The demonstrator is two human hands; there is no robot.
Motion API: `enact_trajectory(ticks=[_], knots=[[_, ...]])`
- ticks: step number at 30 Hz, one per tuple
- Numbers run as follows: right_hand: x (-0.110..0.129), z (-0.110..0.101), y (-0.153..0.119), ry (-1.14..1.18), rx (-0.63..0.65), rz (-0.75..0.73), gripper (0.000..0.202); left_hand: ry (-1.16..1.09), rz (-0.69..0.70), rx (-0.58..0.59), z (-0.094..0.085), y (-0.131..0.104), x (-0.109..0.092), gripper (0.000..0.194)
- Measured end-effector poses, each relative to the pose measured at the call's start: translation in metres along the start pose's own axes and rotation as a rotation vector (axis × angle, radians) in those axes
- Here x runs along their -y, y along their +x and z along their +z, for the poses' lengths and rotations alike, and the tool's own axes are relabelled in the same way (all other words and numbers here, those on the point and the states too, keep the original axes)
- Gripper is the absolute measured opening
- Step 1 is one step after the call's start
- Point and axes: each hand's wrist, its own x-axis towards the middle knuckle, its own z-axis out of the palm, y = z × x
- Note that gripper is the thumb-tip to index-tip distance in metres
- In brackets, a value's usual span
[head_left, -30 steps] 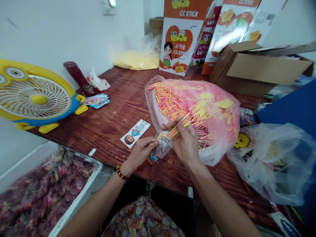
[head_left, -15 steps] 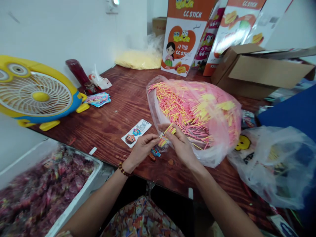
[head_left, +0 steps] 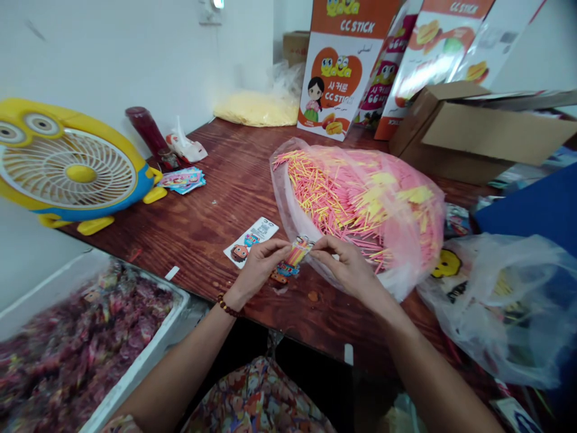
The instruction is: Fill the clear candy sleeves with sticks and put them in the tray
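A small clear packet [head_left: 297, 252] with pink and yellow sticks inside is held up between both hands. My left hand [head_left: 265, 260] pinches its left edge, fingers closed. On the other side my right hand [head_left: 340, 260] grips the packet's upper right corner between thumb and fingers. A large clear bag [head_left: 356, 204] of loose pink and yellow sticks lies open just beyond my right hand. Beside my left hand, a white printed card [head_left: 255, 239] with a cartoon face lies flat on the wooden table [head_left: 202, 222].
A yellow fan [head_left: 81, 168] and printed packets [head_left: 184, 179] are at the left. The white bin [head_left: 183, 300] at lower left holds many filled packets. Printed boxes [head_left: 336, 78], an open carton [head_left: 482, 132] and a plastic bag [head_left: 500, 307] occupy the back and right.
The sticks, earlier bundled in my right hand's fingers at the packet's mouth, now sit inside the packet. My right hand has shifted to the packet's top corner.
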Motion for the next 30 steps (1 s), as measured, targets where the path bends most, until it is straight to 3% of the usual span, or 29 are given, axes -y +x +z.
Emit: enact_trajectory(ticks=[5, 10, 13, 17, 20, 23, 26, 30], knots=[[0.016, 0.000, 0.000, -0.010, -0.001, -0.058, 0.012, 0.148, 0.098, -0.036, -0.006, -0.004, -0.015, 0.026], [0.000, 0.005, 0.012, 0.104, 0.005, 0.083, 0.014, 0.230, 0.112, -0.049, -0.008, 0.001, -0.021, 0.023], [-0.024, 0.010, 0.021, 0.063, 0.012, 0.168, 0.014, 0.320, 0.056, 0.003, -0.010, 0.013, -0.011, 0.025], [-0.050, 0.016, 0.025, -0.263, -0.011, 0.279, 0.016, 0.591, 0.088, 0.046, -0.011, 0.026, 0.012, 0.024], [-0.053, 0.021, 0.021, -0.472, -0.021, 0.363, 0.016, 0.792, 0.157, 0.074, -0.011, 0.023, 0.028, 0.026], [-0.049, 0.020, 0.018, -0.519, -0.017, 0.361, 0.014, 0.901, 0.223, 0.101, -0.012, 0.015, 0.041, 0.040], [-0.055, 0.003, 0.019, -0.496, -0.079, 0.289, 0.017, 0.936, 0.242, 0.120, -0.015, 0.011, 0.049, 0.043], [-0.090, -0.052, 0.023, -0.683, -0.200, 0.295, 0.021, 0.956, 0.233, 0.159, -0.016, 0.011, 0.050, 0.043]])
